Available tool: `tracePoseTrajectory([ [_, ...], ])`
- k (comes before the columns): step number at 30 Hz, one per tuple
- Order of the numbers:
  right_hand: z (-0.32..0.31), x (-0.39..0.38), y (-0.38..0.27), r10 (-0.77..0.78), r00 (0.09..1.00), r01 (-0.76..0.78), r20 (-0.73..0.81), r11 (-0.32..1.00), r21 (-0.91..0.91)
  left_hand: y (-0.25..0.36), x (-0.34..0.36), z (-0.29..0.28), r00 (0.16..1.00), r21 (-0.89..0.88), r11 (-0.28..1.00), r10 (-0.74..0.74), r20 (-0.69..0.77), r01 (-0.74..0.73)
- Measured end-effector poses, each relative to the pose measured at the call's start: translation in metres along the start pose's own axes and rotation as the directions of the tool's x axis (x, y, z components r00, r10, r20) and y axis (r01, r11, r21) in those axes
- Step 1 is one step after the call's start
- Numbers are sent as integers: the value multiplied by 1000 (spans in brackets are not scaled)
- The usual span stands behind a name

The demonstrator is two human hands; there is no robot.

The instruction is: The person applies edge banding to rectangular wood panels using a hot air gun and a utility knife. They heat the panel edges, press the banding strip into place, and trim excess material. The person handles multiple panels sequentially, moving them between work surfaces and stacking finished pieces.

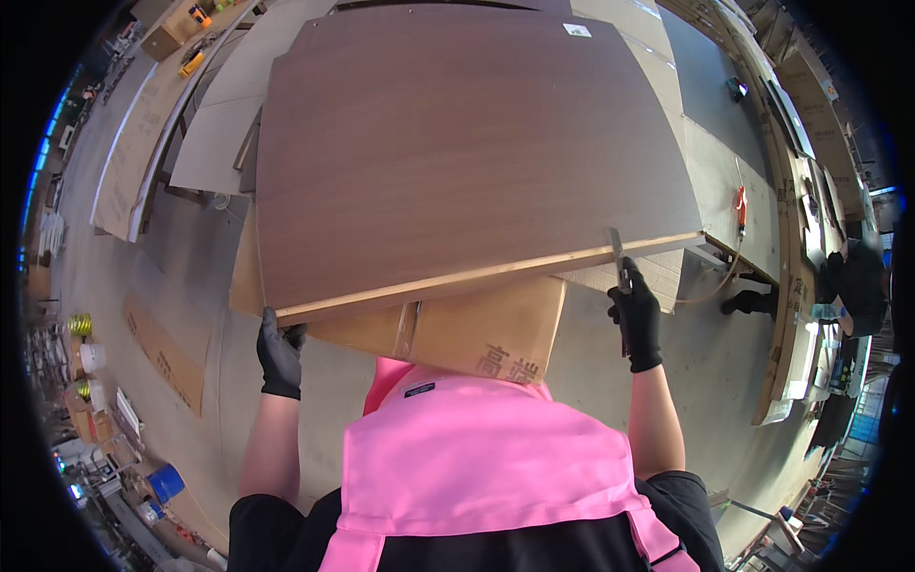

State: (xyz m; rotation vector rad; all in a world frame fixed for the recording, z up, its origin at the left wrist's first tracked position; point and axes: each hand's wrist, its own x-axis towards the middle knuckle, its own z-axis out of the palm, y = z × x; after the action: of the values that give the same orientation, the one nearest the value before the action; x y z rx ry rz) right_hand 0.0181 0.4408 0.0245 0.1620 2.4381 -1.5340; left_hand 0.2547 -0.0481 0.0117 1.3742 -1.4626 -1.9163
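A large dark-brown panel (477, 143) lies in front of me, its near edge a bare pale wood strip that slants up to the right. My left hand (280, 357), in a dark glove, is closed around the near left corner of the panel. In my gloved right hand (637, 315) is a flat metal hand tool (618, 250), which looks like a file or a long blade. It stands roughly upright across the near edge, close to the right corner. Whether it touches the wood I cannot tell. A small white label (577, 30) sits near the panel's far right corner.
Cardboard (467, 329) sits below the panel's near edge. To the right, an orange-red air blow gun (742, 210) with a hose lies on a bench. Another person (853, 286) in dark clothes works at the far right. A cardboard strip (162, 348) lies on the floor at left.
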Motion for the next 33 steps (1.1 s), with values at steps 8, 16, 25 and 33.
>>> tracePoseTrajectory([
  [8,130,-75,-32,-463,819,571,340,715,-402,3,1,-5,997,52,999,-6,76,2],
  [16,132,-79,-65,-84,986,130,143,925,-356,-1,11,-49,978,-45,999,13,207,-4],
  [25,258,-120,-88,-424,648,690,632,678,-252,-41,-11,-94,990,-193,971,-136,41,141],
  [33,251,-105,-92,-382,696,661,608,672,-334,-58,-56,-157,961,-220,947,-259,-97,233],
])
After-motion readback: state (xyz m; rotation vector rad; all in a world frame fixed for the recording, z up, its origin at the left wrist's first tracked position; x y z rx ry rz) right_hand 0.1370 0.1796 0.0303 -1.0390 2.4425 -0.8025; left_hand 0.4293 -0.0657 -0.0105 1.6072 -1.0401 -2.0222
